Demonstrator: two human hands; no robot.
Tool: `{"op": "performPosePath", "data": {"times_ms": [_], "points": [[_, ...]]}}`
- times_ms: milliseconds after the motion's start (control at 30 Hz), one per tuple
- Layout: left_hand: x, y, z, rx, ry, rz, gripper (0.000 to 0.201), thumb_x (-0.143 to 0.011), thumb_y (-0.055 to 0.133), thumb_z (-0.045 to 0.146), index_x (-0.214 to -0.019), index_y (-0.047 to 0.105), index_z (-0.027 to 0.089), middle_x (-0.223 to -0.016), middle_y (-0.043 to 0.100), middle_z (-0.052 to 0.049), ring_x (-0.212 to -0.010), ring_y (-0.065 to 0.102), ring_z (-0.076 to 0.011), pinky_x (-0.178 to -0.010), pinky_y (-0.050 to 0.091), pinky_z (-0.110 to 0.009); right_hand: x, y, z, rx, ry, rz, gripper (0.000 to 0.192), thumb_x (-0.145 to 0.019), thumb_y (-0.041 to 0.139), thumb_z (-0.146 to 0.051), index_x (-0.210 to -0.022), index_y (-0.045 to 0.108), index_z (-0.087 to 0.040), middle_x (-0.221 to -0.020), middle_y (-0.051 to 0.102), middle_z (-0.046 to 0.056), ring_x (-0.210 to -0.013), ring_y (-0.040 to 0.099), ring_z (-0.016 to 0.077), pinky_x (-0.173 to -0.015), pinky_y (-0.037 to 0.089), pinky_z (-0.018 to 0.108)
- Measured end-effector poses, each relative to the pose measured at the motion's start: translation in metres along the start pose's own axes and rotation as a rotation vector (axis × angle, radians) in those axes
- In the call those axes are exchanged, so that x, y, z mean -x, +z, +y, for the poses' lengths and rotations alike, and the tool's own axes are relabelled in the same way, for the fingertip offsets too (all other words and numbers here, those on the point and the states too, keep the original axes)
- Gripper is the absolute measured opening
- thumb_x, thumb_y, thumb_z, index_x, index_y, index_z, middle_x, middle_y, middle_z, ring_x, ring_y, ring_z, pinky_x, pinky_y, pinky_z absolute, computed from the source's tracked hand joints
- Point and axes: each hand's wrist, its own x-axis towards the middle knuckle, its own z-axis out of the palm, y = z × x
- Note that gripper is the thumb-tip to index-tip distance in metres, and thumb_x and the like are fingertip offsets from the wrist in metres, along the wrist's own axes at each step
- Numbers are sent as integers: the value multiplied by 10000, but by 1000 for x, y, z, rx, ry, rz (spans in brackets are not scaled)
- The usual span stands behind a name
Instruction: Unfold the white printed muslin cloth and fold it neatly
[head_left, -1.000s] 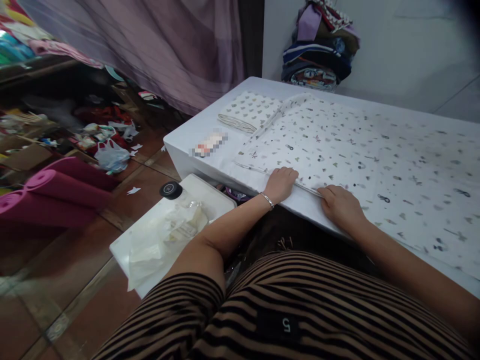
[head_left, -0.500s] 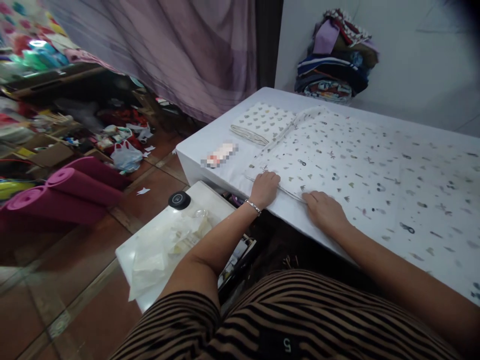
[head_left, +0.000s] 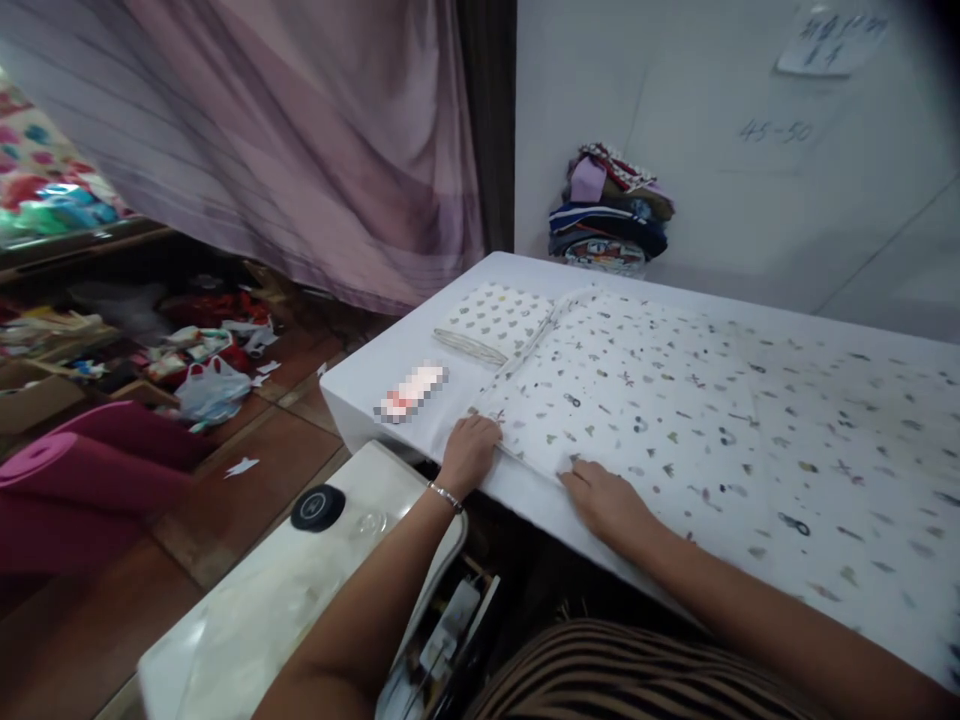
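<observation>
White printed fabric lies flat on worktop, long axis running left-right along near edge, corner pointing left. Left hand curled, gripping fabric corner at near edge. Right hand flat, fingers extended, pressing fabric edge just beside. Folded fabric piece beyond corner.

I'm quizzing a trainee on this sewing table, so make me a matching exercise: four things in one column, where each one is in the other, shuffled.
1. left hand
2. right hand
3. folded heart-print cloth
4. pile of clothes

a. against the wall
b. far left part of the table
c. spread cloth's near left corner
d. spread cloth's near edge, flat

Pairs: 1-c, 2-d, 3-b, 4-a
</observation>
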Motion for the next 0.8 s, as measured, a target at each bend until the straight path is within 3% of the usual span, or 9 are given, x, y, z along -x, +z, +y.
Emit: {"op": "performPosePath", "data": {"times_ms": [167, 367, 467, 533, 633, 800], "points": [[1, -1, -10, 89, 50, 12, 280, -775, 455, 44, -875, 643, 226, -978, 669, -17, -985, 556, -168, -880, 429, -332, 1, -4, -3, -57, -37, 35, 338, -857, 328, -93, -1039, 597, -187, -974, 592, 75, -851, 520, 197, -707, 409, 281], [8, -11, -25, 327, 20, -39, 383, -700, 424, 10, -869, 663, 258, -1001, 674, 18, -988, 584, -133, -916, 463, -299, 1, 1, 0, -80, -128, 93, 462, -781, 329, -71, -1148, 556, -234, -1002, 627, 60, -855, 542, 207, -732, 453, 321], [-11, -21, -31, 430, -37, -77, 400, -692, 421, 43, -929, 657, 262, -1057, 662, 29, -1002, 592, -125, -907, 476, -269, -2, 5, 1, -60, -144, 119, 430, -809, 328, -116, -1142, 550, -274, -972, 635, 29, -829, 551, 189, -717, 460, 304], [-45, -28, -29, 384, -84, -25, 338, -747, 433, 109, -962, 653, 248, -1096, 651, 16, -1032, 581, -139, -938, 455, -280, -4, 4, 1, -42, -157, 110, 381, -804, 372, -143, -1110, 568, -260, -960, 638, 29, -811, 559, 184, -703, 458, 291], [-123, -31, -16, 188, -100, 71, 270, -850, 426, 269, -1001, 645, 222, -1115, 642, -23, -1074, 546, -179, -981, 407, -319, -7, 1, 0, -54, -187, 101, 367, -762, 425, -142, -1083, 591, -204, -965, 647, 59, -803, 572, 196, -670, 452, 300], [-262, -8, 8, -84, -196, -72, 437, -881, 371, 477, -1046, 630, 165, -1163, 588, -108, -1105, 482, -255, -943, 381, -388, -14, 7, 7, -104, -244, 70, 291, -766, 424, -284, -978, 608, -205, -877, 661, 47, -673, 590, 192, -512, 416, 303]]}}
